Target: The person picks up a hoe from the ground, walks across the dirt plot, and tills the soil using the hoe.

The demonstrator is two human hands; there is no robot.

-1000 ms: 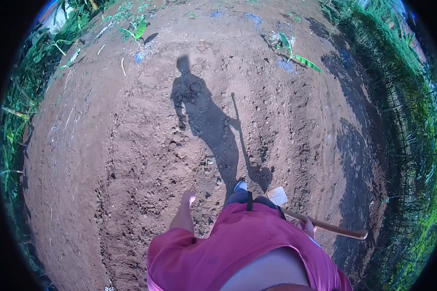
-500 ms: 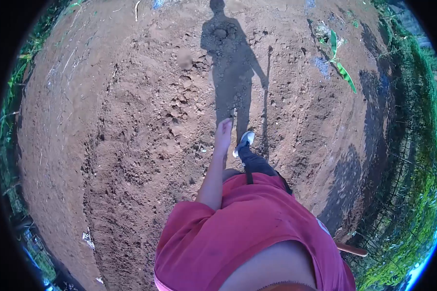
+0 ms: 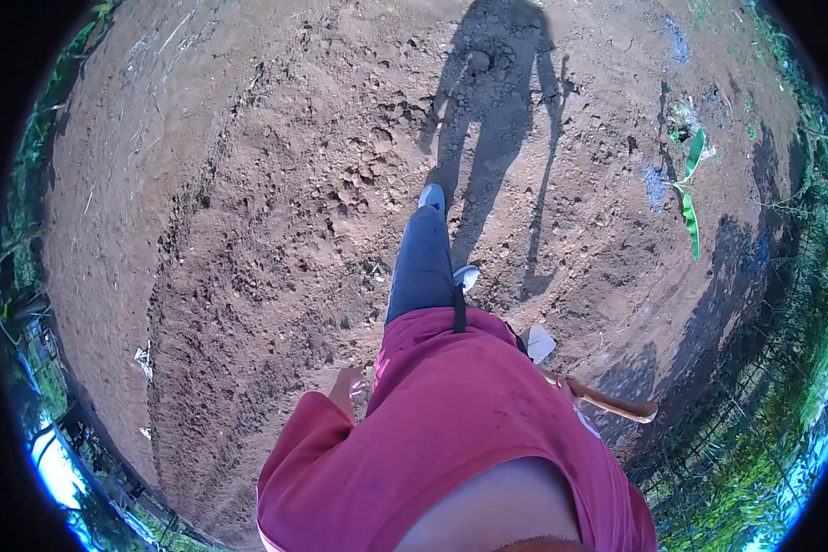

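Observation:
My left hand [image 3: 348, 386] hangs low beside the red shirt, over bare soil. It is small and partly behind the sleeve, so its fingers do not show clearly; no object is visible in it. On the other side, my right hand [image 3: 572, 390] is wrapped round the wooden handle of a long-handled digging tool [image 3: 616, 405]. Its handle end points back to the right. A flat grey blade [image 3: 540, 343] shows ahead of that hand, near the ground; whether it is a hoe or a spade I cannot tell.
Loose, cloddy brown soil [image 3: 276, 239] lies ahead, with my shadow across it. A young plant with long green leaves [image 3: 691, 221] stands at the right. Beyond it runs a wire fence [image 3: 782, 322] with greenery. White scraps [image 3: 144, 361] lie at left.
I have stepped forward, and one leg now stretches ahead. My left hand has swung back from the front to my side. The tool's handle and blade have come into fuller view on the right.

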